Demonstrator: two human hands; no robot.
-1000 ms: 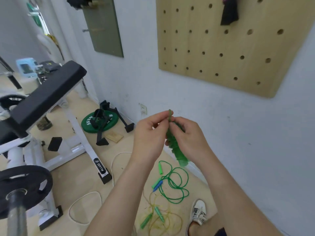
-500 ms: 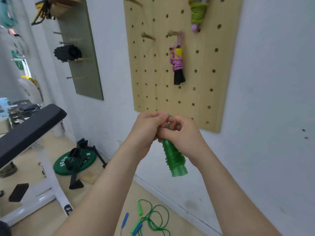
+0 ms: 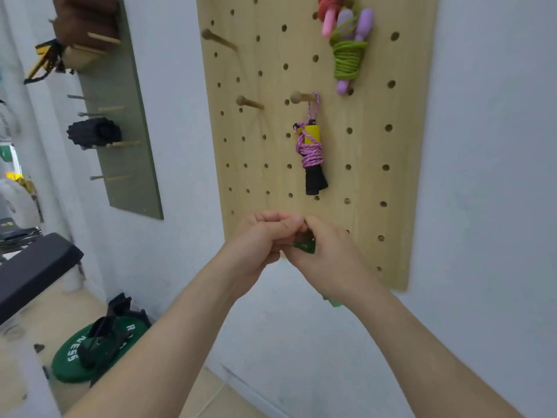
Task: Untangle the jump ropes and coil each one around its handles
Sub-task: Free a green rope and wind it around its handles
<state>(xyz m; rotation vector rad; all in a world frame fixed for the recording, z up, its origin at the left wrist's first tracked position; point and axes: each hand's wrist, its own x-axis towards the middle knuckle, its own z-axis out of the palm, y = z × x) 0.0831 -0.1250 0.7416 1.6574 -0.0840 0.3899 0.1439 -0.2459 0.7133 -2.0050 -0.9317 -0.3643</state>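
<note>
Both hands are up at chest height, close to the wall. Right hand (image 3: 325,260) has its grip wrapped round a translucent green ribbed plastic jump-rope bundle (image 3: 305,246). The bundle is mostly hidden in the palm, with a green bit poking out below the wrist. Left hand (image 3: 259,239) has a narrow grip, fingers curled, pinching at the top end of the same bundle. Can't make out the rope end itself. Looks like the last tuck or securing of the coil.

Low left on the floor is a dark green round weight plate (image 3: 78,354). No loose ropes in view.

Behind the hands is a light wooden pegboard (image 3: 407,176). Hung on it is a pink-purple braided rope coiled round yellow and black handles (image 3: 309,155), and higher up a lime green cord coiled round lilac handles (image 3: 348,60). A bare wooden peg (image 3: 248,102) stands free.

Progress: two ropes coiled and hung, and the green one is near done but not hung. Whether more remain can't be told.
</note>
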